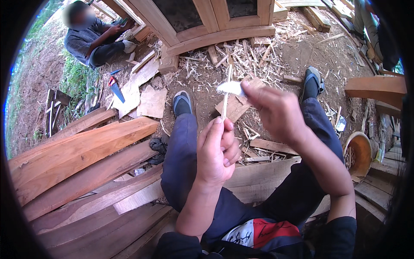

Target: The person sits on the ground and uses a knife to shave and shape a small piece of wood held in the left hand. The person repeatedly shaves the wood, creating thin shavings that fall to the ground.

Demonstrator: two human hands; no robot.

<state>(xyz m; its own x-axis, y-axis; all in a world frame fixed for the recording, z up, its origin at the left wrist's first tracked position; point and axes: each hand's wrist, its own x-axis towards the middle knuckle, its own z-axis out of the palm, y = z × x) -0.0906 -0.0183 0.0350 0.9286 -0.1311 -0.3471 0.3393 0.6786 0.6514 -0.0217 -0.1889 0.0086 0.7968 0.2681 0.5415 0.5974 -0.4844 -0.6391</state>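
Observation:
My left hand (217, 149) is closed around the lower end of a thin, pale wooden stick (225, 105), which points up and away from me. My right hand (278, 108) grips a knife (231, 88) whose short blade shines white with glare; its handle is hidden in my fingers. The blade lies across the upper part of the stick, at or very close to it; I cannot tell whether it touches. Beneath the two hands, a flat wood block (237, 108) rests on the ground between my feet.
Wood shavings (202, 64) litter the dirt before a wooden panelled frame (224, 34). Thick planks (82, 151) are stacked at left, near a handsaw (116, 91). A yellowish bucket (360, 153) lies tipped at right. Another person (92, 41) sits far left; someone's legs (368, 30) show far right.

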